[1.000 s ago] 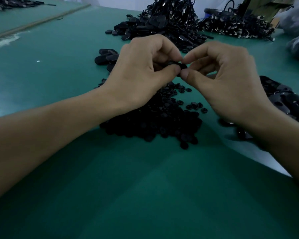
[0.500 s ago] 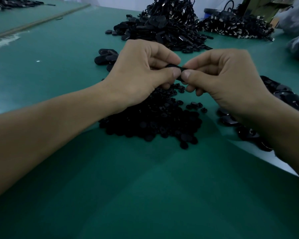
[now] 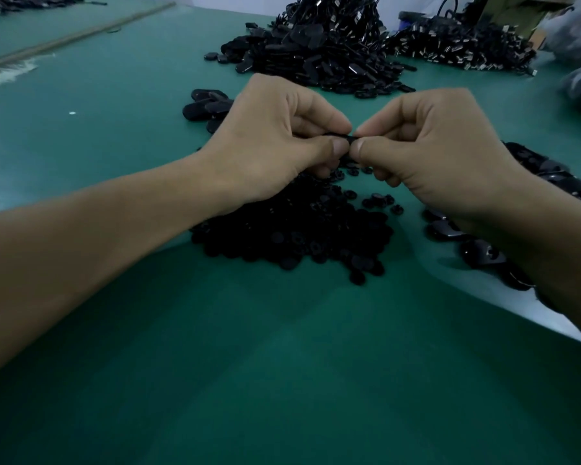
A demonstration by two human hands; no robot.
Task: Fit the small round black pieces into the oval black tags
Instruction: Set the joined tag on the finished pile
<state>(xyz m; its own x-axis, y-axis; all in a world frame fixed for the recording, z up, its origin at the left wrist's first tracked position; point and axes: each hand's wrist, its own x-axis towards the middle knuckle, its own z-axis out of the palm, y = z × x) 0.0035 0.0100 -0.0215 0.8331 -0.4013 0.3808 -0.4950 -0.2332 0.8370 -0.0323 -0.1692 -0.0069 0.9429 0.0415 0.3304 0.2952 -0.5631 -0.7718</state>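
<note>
While the left hand and right hand pinched one oval tag between them, a press-fit seemed under way.
The hands met thumb to thumb above the heap of round pieces on the green table, each pinching one end of the tag, whose long axis ran across from hand to hand. Neither was nearer it; the round piece being fitted was hidden by fingertips, so seating could not be told.

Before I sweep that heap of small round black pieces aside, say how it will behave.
The heap of round pieces is loose, with strays lying beside it, so a push would likely scatter it. Pieces look small and flat: probably light, skidding on the green table, a few maybe rolling.
</note>
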